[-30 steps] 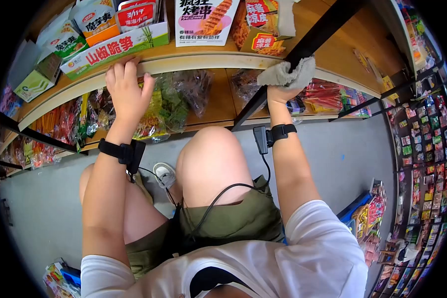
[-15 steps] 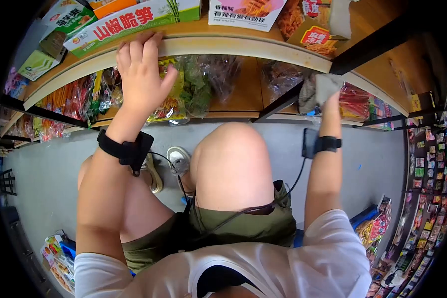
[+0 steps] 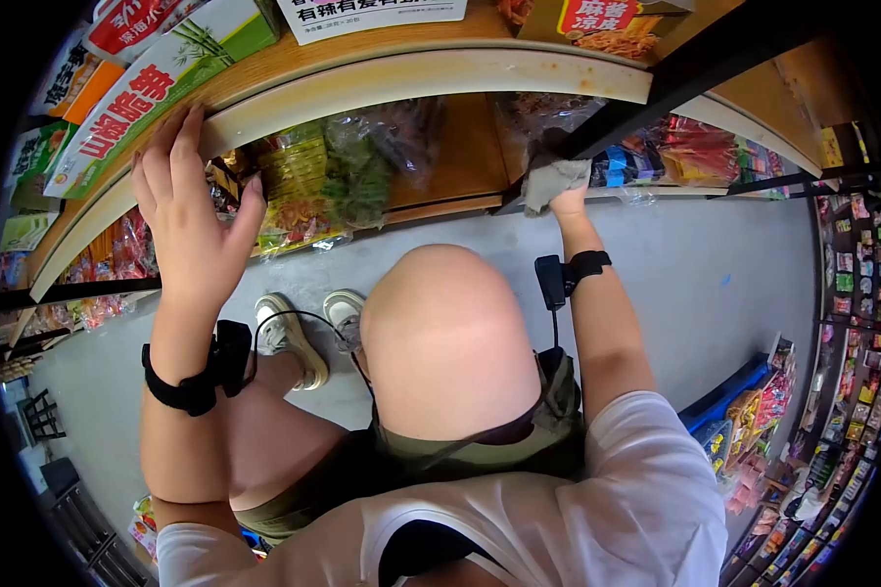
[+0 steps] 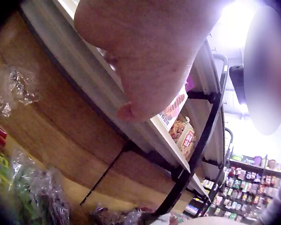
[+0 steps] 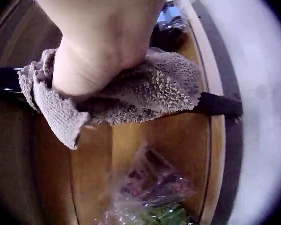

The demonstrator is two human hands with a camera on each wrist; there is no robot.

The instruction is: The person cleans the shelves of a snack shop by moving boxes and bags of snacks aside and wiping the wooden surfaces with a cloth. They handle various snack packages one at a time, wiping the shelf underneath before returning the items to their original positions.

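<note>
My right hand [image 3: 570,201] holds a grey cloth [image 3: 555,184] against the black post [image 3: 612,122], low between the upper and lower shelves. Up close in the right wrist view, the towelling cloth [image 5: 164,84] is bunched around the post [image 5: 220,104], and the palm covers part of it; the fingertips are hidden. On the left, my left hand [image 3: 191,225] rests at the pale front edge [image 3: 401,83] of the upper shelf, fingers extended and thumb apart. Just beyond its fingertips stands a green and white snack box [image 3: 137,98].
Bagged snacks [image 3: 299,181] lie on the lower shelf between the hands, with red packets [image 3: 700,147] right of the post. A white carton [image 3: 372,15] stands on the upper shelf. The bent knee [image 3: 450,313] is close below the shelves. A packed display rack [image 3: 852,323] lines the right side.
My right hand and the cloth have moved down the post from the upper shelf's edge toward the lower shelf. The left hand stays at the upper shelf's edge while the head view shifts.
</note>
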